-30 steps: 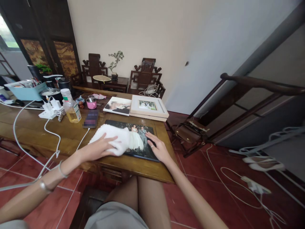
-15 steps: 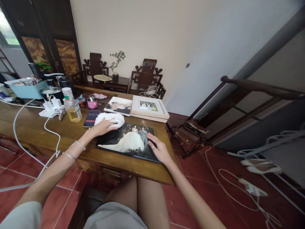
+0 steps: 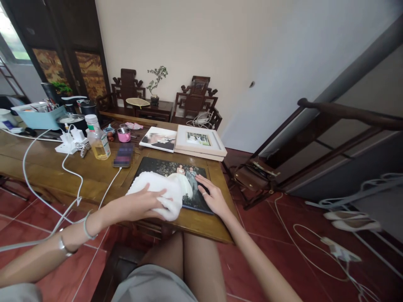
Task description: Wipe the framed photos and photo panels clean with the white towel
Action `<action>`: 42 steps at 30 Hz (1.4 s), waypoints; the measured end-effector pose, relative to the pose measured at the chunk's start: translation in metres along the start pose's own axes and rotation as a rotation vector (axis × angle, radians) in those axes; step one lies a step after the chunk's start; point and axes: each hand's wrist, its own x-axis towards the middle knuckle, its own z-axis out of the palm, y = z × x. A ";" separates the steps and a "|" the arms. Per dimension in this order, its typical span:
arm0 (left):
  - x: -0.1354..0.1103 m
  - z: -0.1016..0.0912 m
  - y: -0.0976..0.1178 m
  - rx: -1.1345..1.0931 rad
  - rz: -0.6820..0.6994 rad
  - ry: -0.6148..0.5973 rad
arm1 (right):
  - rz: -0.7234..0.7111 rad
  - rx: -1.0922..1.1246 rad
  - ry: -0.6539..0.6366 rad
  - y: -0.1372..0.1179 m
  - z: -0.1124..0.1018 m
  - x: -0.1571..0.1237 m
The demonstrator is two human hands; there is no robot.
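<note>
A dark wedding photo panel (image 3: 201, 197) lies flat on the wooden table (image 3: 185, 226) in front of me. My left hand (image 3: 147, 204) grips a folded white cloth (image 3: 157, 186), which covers the panel's left and lower part. On the panel's right side rests my right hand (image 3: 212, 194), fingers stretched out and nothing held in them. A phone (image 3: 123, 156) with a charging cable plugged in lies just beyond the cloth.
Behind the panel sit a white photo book (image 3: 158, 138) and a boxed album (image 3: 201, 142). Toward the left stand a bottle of yellow liquid (image 3: 99, 142), a pink cup (image 3: 124, 134), a power strip (image 3: 71, 144) and a blue bin (image 3: 40, 117). White cables hang over the table's front edge.
My left hand has drawn the white cloth from the panel's far left corner toward me and slightly right, uncovering the phone. My right hand has stayed on the panel.
</note>
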 end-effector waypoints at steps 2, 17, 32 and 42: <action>0.013 -0.002 -0.016 0.012 -0.025 0.018 | 0.002 -0.002 -0.005 0.000 0.000 0.000; 0.069 0.001 -0.033 0.176 -0.142 0.060 | 0.009 0.005 -0.009 0.001 -0.001 0.001; 0.100 -0.008 -0.078 0.149 -0.192 0.129 | 0.012 -0.007 -0.017 -0.002 -0.002 0.002; 0.078 -0.003 -0.006 0.003 0.004 -0.054 | -0.020 0.014 -0.020 -0.002 -0.004 0.003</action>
